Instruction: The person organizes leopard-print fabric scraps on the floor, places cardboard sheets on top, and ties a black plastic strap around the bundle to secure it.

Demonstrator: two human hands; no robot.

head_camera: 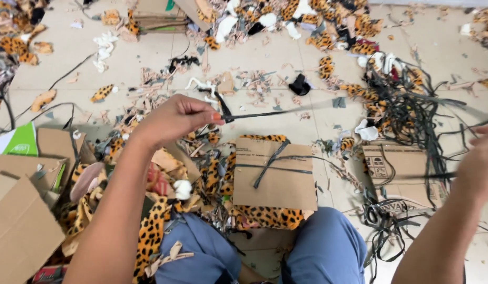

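Two hands are stretching a black strap (286, 111) taut above the tiled floor (149, 52): left hand (175, 118) is pinching one end, blurred right hand (478, 163) seemingly closing around the other. Keeping tension even is preventing twisting.

Thin black strap (286, 111), taut, horizontal, midair.

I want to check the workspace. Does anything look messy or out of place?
Yes. Leopard-print fabric scraps and trimmings litter the tiled floor, and black straps lie tangled at right.
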